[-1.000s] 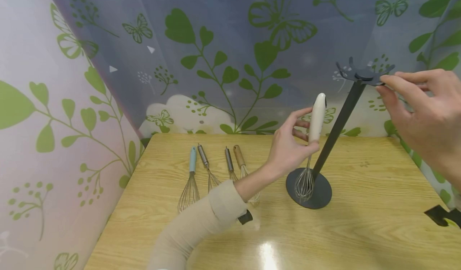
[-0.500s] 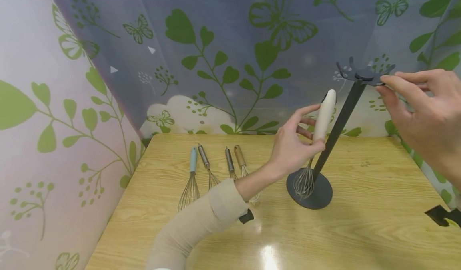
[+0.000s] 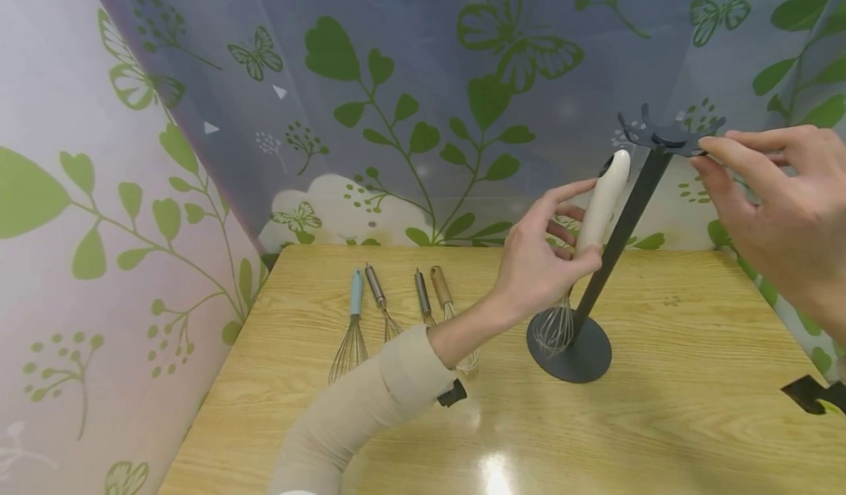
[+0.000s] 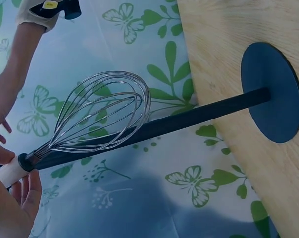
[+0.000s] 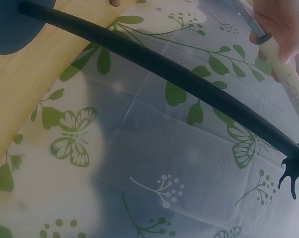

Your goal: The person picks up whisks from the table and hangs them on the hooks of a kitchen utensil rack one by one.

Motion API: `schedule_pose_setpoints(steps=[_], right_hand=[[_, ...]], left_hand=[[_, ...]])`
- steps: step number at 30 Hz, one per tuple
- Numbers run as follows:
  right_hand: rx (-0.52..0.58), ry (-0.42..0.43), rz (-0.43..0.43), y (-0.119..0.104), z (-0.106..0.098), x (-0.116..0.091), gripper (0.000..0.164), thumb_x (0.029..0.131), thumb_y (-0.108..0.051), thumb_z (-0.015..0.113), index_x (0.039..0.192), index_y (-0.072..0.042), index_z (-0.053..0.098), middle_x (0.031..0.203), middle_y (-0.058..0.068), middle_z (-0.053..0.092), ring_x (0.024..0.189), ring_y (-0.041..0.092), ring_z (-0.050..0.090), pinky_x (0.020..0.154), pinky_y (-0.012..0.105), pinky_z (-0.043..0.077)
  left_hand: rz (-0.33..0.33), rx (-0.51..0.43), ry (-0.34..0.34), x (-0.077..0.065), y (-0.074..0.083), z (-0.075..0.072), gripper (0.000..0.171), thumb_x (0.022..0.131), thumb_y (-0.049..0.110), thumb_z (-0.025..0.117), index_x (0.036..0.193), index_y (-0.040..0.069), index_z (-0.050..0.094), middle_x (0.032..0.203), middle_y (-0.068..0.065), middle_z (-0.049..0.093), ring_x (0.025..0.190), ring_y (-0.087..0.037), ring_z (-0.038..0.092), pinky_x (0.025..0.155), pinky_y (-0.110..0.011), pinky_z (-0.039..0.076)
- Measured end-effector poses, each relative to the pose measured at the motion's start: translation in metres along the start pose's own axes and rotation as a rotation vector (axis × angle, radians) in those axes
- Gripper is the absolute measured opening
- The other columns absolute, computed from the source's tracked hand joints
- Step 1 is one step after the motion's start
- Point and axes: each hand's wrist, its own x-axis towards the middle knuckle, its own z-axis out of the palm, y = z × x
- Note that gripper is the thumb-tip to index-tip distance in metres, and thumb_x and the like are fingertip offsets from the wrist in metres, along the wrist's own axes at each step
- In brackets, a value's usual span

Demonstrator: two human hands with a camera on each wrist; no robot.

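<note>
In the head view my left hand (image 3: 538, 249) grips the white handle of a whisk (image 3: 603, 205), its wire loops hanging down before the stand's base. The handle leans right, its top end a little below and left of the hooks. A dark utensil stand (image 3: 624, 230) has a ring of upturned hooks (image 3: 667, 139) on a tall pole. My right hand (image 3: 786, 194) pinches one hook at the rim with thumb and forefinger. In the left wrist view the whisk's wire loops (image 4: 102, 114) overlap the pole. The right wrist view shows the white handle (image 5: 285, 74) close to the hooks (image 5: 294, 173).
Several whisks lie on the wooden table (image 3: 694, 377) at the left: one with a blue handle (image 3: 356, 293), two with metal handles (image 3: 374, 286) and one with a wooden handle (image 3: 440, 286). The stand's round base (image 3: 581, 363) rests on the table. Patterned cloth hangs behind.
My left hand has moved the whisk up and to the right, closer to the hooks, and its handle has tilted further right. My right hand stays on the hook.
</note>
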Motion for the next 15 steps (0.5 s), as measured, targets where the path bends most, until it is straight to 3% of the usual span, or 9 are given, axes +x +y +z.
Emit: schedule_pose_setpoints(steps=[15], right_hand=[[0.028,0.040,0.015,-0.013,-0.001,0.006,0.046,0.112,-0.030,0.053,0.107,0.011,0.073,0.109,0.038,0.065,0.096,0.058,0.057,0.076,0.071,0.045]], left_hand=[[0.090,0.136,-0.011,0.005,0.016,-0.004,0.070,0.089,0.004,0.074,0.154,0.018,0.051,0.124,-0.010,0.065,0.085,-0.004,0.064,0.074,-0.008,0.058]])
